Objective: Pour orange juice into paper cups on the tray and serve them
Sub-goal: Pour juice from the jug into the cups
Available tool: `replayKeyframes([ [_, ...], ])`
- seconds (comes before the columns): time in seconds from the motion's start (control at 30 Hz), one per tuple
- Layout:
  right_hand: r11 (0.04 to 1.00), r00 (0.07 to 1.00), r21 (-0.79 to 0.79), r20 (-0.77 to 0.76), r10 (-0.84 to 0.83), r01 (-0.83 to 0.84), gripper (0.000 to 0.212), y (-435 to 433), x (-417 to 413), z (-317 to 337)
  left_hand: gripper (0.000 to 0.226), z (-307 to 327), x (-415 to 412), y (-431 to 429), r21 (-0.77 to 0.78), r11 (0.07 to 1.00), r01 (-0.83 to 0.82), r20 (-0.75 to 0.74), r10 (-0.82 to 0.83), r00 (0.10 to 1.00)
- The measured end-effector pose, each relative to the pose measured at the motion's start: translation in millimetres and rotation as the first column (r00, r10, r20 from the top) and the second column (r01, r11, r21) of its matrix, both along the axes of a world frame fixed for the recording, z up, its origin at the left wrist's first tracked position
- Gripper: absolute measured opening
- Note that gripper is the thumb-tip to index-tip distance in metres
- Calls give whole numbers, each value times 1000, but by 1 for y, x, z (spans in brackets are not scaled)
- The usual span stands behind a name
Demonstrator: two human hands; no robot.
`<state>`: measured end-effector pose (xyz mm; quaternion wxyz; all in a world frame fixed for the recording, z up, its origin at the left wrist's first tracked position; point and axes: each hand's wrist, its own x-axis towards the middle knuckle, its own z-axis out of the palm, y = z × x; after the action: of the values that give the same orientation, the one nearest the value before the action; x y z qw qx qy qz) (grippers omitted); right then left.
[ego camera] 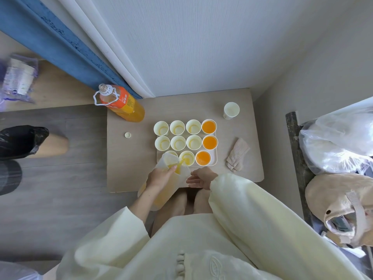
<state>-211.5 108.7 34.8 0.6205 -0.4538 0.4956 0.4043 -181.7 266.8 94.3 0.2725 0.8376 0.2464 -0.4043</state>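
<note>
Orange juice is streaming from the translucent jug (171, 174) into the middle cup of the near row (187, 158), so the pouring step is under way. The left hand (159, 177) is wrapping its fingers (171, 169) tightly round the jug and tipping it, while the right hand (198, 178) is resting at the near edge of the surface (129, 158), loosely open and holding nothing. On the tray (214, 161) eleven paper cups are standing: three down the right side are looking full, one is filling, and seven are looking empty apart from a pale trace at the bottom. A twelfth cup (231, 110) is sitting apart, off the tray, beside a folded cloth (237, 154). One juice bottle (121, 103) is standing open at the far left corner, its cap (127, 135) lying nearby. Next, I would judge, the jug needs levelling before this cup brims, then shifting left.
</note>
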Motion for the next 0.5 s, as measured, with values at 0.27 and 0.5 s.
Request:
replayKeyframes([
  [0.27, 1000, 1000, 0, -14, 12, -12, 29, -1, 1, 2, 56, 4, 1, -1, 13, 1000, 23, 24, -23, 999],
  [0.5, 1000, 1000, -6, -12, 24, -24, 30, -3, 1, 3, 54, 6, 2, -5, 20, 999, 25, 21, -25, 999],
])
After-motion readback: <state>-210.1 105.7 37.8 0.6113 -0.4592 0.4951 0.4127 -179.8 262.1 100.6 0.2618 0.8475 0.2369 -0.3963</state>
